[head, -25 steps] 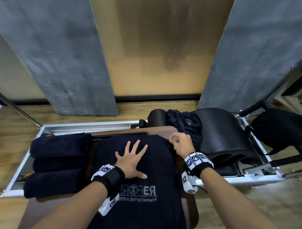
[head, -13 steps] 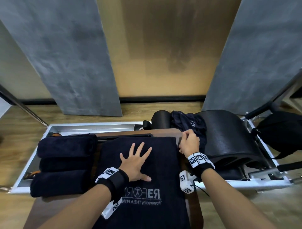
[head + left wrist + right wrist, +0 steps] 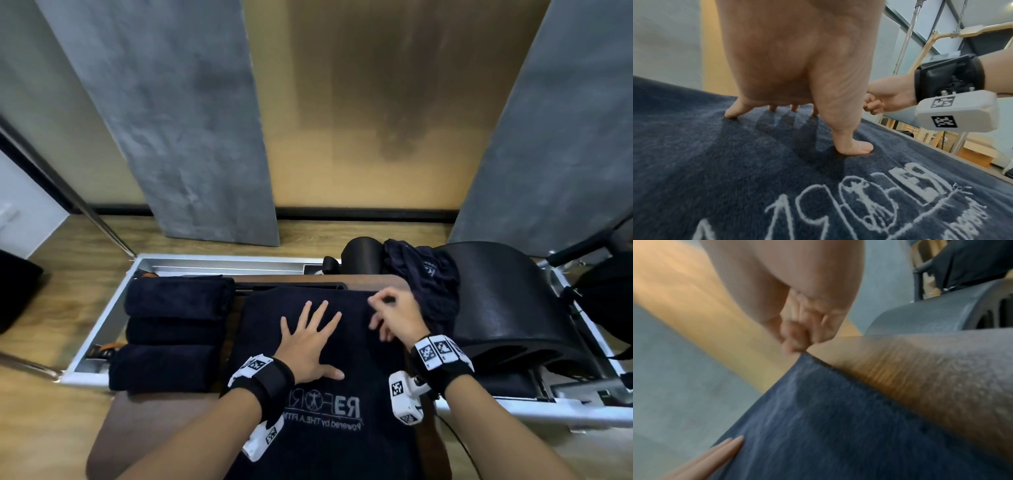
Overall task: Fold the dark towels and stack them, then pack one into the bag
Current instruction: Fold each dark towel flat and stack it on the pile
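I press my left hand (image 3: 308, 346) flat, fingers spread, on the dark towel (image 3: 329, 442) lying on the near board, while my right hand (image 3: 399, 317) pinches its far right corner; I should pull that corner over slowly and line up the edges.

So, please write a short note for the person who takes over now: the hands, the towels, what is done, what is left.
Left hand: flat, fingers spread, pressing the spread towel.
Right hand: pinching that towel's far right corner.
Three folded towels lie side by side to the left.
One crumpled dark cloth waits on the black barrel.
Done: three folded. Left: fold this one, likely the cloth, stack, pack one into the bag, not clearly in view.
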